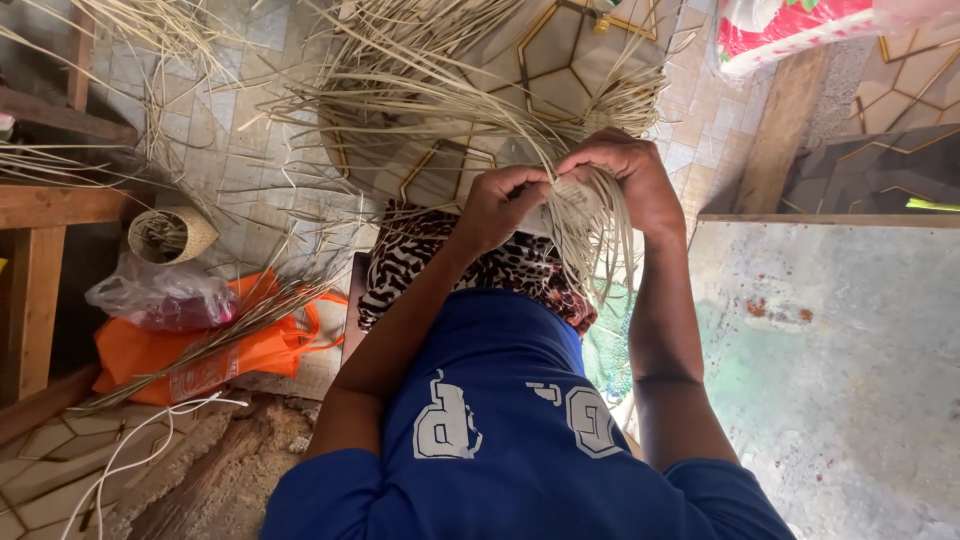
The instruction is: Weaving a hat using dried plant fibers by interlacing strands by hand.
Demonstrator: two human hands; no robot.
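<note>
Item: one bundle of pale reed strips [590,215], held at the upper centre of the frame, just above your lap. Your left hand [500,205] and right hand [625,175] meet on it, one each, touching side by side; the fingers [525,185] of both are curled closed around the gathered part of the strips. From that grip the loose ends hang down and to the right past your right wrist, so the long axis runs roughly top to bottom of the frame; further strips fan out above your knuckles toward the upper centre. Neither hand is nearer; both are on it. Also present: one small woven basket [172,235] at centre left, one orange bag [250,350] below it, one clear plastic bag [160,295] resting on the orange one, one patterned cloth [420,255] across your lap, tiled floor [240,150] strewn with uncounted loose strips.
</note>
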